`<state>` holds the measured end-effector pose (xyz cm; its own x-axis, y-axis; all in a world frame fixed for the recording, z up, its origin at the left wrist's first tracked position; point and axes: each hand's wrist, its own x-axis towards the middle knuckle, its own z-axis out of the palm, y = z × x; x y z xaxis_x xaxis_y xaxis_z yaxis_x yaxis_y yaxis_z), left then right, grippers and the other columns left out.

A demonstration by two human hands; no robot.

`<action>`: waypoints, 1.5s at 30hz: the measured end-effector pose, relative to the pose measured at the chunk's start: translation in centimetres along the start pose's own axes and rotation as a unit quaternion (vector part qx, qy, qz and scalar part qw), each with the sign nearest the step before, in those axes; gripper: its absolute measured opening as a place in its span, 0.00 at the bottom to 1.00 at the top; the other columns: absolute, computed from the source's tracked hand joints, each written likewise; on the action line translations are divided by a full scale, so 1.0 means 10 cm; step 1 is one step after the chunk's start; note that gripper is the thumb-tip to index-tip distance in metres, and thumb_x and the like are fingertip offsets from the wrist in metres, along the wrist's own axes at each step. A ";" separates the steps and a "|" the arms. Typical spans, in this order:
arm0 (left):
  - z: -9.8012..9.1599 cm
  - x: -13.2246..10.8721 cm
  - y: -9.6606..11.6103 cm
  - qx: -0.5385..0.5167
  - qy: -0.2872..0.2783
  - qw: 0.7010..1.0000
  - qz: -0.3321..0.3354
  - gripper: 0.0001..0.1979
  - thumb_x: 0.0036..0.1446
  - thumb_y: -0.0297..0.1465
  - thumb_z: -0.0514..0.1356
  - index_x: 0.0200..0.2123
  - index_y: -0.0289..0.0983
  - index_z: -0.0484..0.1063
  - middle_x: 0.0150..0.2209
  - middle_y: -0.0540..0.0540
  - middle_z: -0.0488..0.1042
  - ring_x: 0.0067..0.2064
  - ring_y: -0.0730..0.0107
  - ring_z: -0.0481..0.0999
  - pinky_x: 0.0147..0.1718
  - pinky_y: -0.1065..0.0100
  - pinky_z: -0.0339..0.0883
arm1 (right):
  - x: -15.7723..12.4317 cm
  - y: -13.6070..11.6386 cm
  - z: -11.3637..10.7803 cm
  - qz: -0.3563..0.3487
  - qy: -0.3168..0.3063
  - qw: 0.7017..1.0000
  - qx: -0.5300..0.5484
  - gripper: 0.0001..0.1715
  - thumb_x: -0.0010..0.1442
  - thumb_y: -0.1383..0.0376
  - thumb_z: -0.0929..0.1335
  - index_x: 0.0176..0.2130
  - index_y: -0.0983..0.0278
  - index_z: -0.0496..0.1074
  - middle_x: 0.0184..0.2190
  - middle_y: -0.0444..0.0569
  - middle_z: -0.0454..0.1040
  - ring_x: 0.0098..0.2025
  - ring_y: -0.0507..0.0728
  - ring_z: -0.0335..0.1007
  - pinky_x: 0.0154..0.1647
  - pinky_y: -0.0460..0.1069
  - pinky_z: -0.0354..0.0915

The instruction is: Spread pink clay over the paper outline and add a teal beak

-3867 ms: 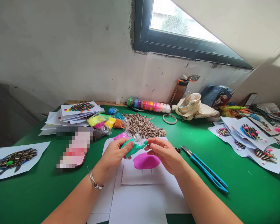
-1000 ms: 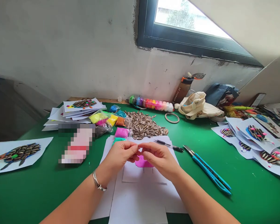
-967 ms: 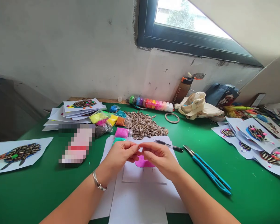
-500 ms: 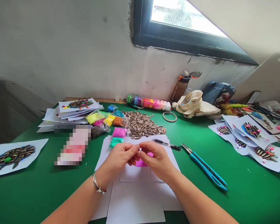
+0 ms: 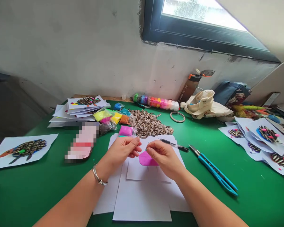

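Note:
My left hand and my right hand hover close together over a small white sheet, fingertips a short gap apart. Each hand pinches thumb against fingers; whatever sits in the pinches is too small to make out. Under my right fingers a flat pink clay patch lies pressed on the sheet. A pink clay bag rests just beyond my left hand, beside a pile of striped sunflower seeds. A silver bracelet is on my left wrist.
A black pen and a blue utility knife lie right of the sheets on the green table. Clay bags, clay tubs, a tape ring, a bottle, a cloth bag and seed pictures surround them.
The green clay bag held 3.9 s ago has left my hands. Since then my pinched fingertips stayed together, and now they have drawn slightly apart above the pink patch.

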<state>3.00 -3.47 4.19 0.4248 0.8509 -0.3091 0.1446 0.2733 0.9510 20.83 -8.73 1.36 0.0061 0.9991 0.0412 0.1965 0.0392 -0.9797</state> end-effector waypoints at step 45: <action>0.03 0.00 0.00 0.076 -0.108 0.991 -0.012 0.13 0.49 0.39 0.63 0.29 0.33 0.75 0.25 0.48 0.73 0.27 0.72 0.69 0.29 0.70 0.62 | -0.02 -0.06 0.03 0.059 -0.017 0.998 0.029 0.10 0.56 0.59 0.69 0.31 0.64 0.75 0.27 0.44 0.72 0.29 0.52 0.65 0.29 0.47 0.60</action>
<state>3.23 -3.59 4.22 0.5986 0.7247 -0.3413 0.2824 0.2078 0.9365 20.42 -8.95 1.89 -0.0076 0.9968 -0.0800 0.1390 -0.0782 -0.9872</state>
